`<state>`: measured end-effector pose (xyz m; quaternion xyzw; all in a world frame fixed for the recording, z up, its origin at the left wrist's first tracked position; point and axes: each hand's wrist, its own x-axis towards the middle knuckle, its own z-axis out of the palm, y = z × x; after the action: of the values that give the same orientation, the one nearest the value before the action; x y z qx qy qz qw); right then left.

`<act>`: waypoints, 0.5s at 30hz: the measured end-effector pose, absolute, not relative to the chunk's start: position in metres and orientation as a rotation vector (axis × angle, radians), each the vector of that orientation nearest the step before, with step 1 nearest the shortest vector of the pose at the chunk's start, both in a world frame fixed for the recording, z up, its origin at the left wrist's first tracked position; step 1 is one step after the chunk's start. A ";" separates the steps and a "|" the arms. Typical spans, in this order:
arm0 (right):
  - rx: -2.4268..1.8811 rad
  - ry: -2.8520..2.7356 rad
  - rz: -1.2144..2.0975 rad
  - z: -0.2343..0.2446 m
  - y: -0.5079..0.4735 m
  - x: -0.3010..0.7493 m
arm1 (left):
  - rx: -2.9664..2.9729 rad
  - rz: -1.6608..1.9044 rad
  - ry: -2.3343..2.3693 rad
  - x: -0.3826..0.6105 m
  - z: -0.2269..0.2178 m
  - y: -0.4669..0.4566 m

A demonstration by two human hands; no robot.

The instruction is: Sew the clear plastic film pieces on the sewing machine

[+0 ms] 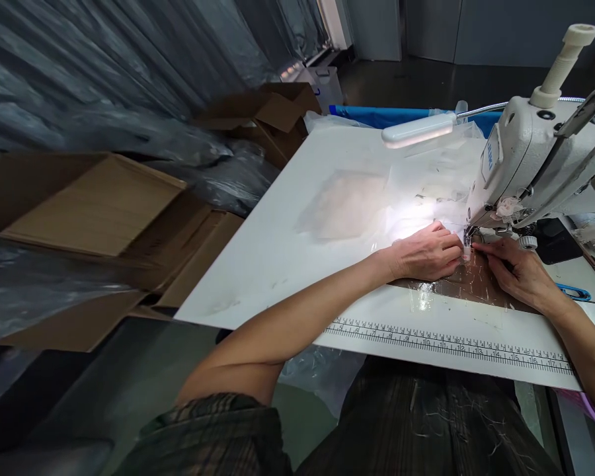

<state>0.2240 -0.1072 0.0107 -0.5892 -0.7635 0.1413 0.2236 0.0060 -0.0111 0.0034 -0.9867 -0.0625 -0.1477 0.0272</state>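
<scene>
The white sewing machine point(513, 149) stands at the right, its needle and presser foot point(468, 235) low over the table. Just left of the presser foot is my left hand point(429, 252), fingers curled and pressed together. A fine line like a thread runs from its fingertips toward the needle; what they grip is too small to make out. On the other side, my right hand point(518, 272) lies with index finger stretched to the presser foot and thumb apart. Beneath both hands is a shiny brown plate point(456, 287). Thin white sheer material point(401, 221) lies under the bright light.
A printed ruler point(446, 345) runs along the front edge of the white table point(277, 264). A lamp point(419, 130) reaches over the back. Blue-handled snips point(575, 292) and a dark phone-like slab point(555, 239) lie right. Open cardboard boxes point(94, 205) and plastic sheeting fill the left.
</scene>
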 end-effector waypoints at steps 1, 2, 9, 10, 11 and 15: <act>-1.612 -2.103 0.387 0.010 -0.107 0.224 | -3.029 -0.453 -0.198 0.006 0.004 -0.011; -1.602 -2.098 0.388 0.010 -0.107 0.224 | -3.015 -0.453 -0.205 0.006 0.005 -0.012; -1.636 -2.081 0.367 0.010 -0.105 0.225 | -3.003 -0.479 -0.186 0.006 0.006 -0.013; -1.636 -2.084 0.365 0.010 -0.105 0.225 | -3.008 -0.479 -0.189 0.006 0.006 -0.013; -1.637 -2.082 0.362 0.010 -0.105 0.225 | -3.010 -0.475 -0.196 0.006 0.005 -0.013; -1.639 -2.067 0.361 0.011 -0.104 0.226 | -2.992 -0.483 -0.209 0.006 0.002 -0.012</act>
<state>0.2255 -0.1045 0.0108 -0.5981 -0.7541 0.1318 0.2373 0.0063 -0.0122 0.0015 -0.9835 -0.0687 -0.1589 0.0519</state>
